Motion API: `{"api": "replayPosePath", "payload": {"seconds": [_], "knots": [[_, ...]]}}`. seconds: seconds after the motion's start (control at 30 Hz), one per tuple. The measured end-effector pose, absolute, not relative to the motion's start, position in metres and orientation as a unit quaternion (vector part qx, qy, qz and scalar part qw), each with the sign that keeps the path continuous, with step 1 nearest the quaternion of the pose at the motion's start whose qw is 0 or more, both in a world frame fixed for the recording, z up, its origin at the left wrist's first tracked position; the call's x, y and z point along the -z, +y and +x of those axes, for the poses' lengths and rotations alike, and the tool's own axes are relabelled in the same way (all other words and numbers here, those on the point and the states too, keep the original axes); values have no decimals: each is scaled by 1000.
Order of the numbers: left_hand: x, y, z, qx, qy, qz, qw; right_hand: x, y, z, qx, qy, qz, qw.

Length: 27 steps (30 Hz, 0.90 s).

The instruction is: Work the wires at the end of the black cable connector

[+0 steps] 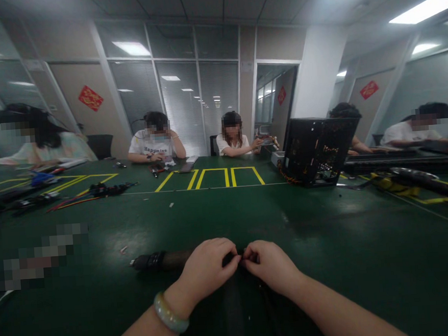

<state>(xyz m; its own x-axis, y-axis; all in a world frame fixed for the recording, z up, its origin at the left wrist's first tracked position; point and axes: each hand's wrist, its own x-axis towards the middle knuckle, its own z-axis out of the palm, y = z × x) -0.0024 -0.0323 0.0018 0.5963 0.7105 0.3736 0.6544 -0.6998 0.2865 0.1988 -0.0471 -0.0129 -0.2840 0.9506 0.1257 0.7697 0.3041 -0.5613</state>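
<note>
A dark tube-shaped tool [172, 260] lies crosswise on the green table, with a black ribbed collar and small metal tip at its left end. My left hand [209, 263], with a pale green bangle on the wrist, rests over its right part, thumb and fingertips pinched together. My right hand [271, 264] is pinched too, its fingertips almost meeting those of the left at the tool's right end. A small dark bit shows between the two hands. My fingers hide what exactly they grip.
A blurred pale strip with a white cord [1, 301] lies at left. Dark cables [106, 189] sit farther back. A black computer case [318, 151] stands at the back right, near a black-and-yellow item [405, 181]. Several people sit across the table [212, 215].
</note>
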Motion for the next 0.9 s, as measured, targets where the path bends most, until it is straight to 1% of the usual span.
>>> {"api": "replayPosePath", "payload": {"seconds": [0.23, 0.7, 0.9], "knots": [[-6, -35, -3, -248, 367, 894, 73, 11, -47, 200, -205, -775, -556, 219], [-3, -34, -3, -244, 388, 886, 70, 14, -46, 201, -213, -775, -550, 227], [-3, -34, -3, -239, 355, 900, 80, 14, -47, 201, -205, -779, -544, 235]]}}
